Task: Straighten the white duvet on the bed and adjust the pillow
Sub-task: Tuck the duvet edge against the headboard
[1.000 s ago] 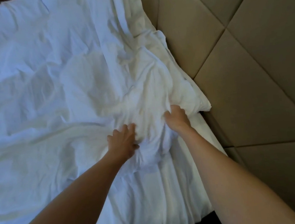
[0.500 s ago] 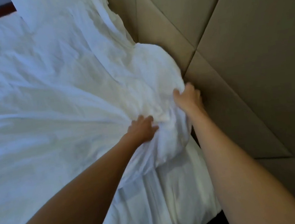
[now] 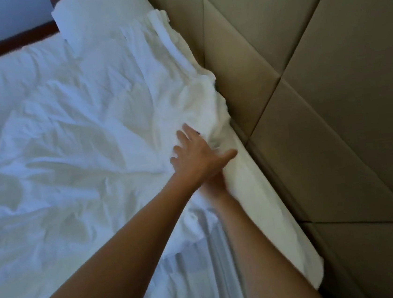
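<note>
Our left hand point(image 3: 197, 155) lay flat, fingers spread, on the duvet point(image 3: 87, 146) edge at three o'clock; the right hand point(image 3: 215, 183) was hidden beneath, grip unclear. We judged smoothing outward toward the headboard point(image 3: 306, 87) best.

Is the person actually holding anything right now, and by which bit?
Left hand holds nothing; its straight fingers lie flat on the duvet. Right hand is mostly hidden under the left wrist, so its grip cannot be told.
</note>
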### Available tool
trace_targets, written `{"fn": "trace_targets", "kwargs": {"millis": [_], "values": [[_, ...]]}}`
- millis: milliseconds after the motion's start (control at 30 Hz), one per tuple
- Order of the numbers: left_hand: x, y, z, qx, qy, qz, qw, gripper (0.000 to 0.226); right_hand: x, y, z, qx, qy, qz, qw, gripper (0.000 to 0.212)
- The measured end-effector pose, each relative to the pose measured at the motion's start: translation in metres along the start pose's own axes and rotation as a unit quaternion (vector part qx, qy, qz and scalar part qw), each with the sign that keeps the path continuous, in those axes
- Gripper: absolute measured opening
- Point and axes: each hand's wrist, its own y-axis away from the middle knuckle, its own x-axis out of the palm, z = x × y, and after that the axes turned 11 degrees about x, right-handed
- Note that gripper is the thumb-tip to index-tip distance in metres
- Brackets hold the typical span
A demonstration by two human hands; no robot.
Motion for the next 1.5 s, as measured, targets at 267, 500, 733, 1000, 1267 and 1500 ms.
{"fn": "trace_targets", "kwargs": {"millis": [267, 500, 733, 1000, 1267, 1500], "values": [[-0.056, 0.022, 0.095, -0.086, -0.024, -0.068, 0.994, 0.053, 0.025, 0.077, 0.001, -0.15, 0.184, 0.103, 0.966, 0.035], [-0.083, 0.057, 0.136, -0.022, 0.037, -0.092, 0.995, 0.043, 0.014, 0.047, 0.056, 0.102, -0.119, -0.003, 0.988, 0.079], [-0.105, 0.133, 0.166, 0.022, 0.192, -0.093, 0.977, 0.072, 0.102, 0.049, 0.143, 0.102, -0.228, 0.067, 0.966, 0.105], [-0.154, 0.206, 0.289, 0.012, 0.348, -0.185, 0.919, 0.057, 0.244, 0.127, 0.223, -0.076, -0.059, 0.044, 0.994, 0.089], [-0.243, 0.287, 0.522, -0.037, 0.407, -0.345, 0.845, 0.018, 0.493, 0.216, 0.308, -0.189, 0.062, 0.093, 0.976, 0.085], [-0.244, 0.339, 0.71, -0.217, 0.377, -0.368, 0.822, 0.053, 0.637, 0.269, 0.305, -0.249, 0.209, 0.264, 0.908, 0.073]]}}
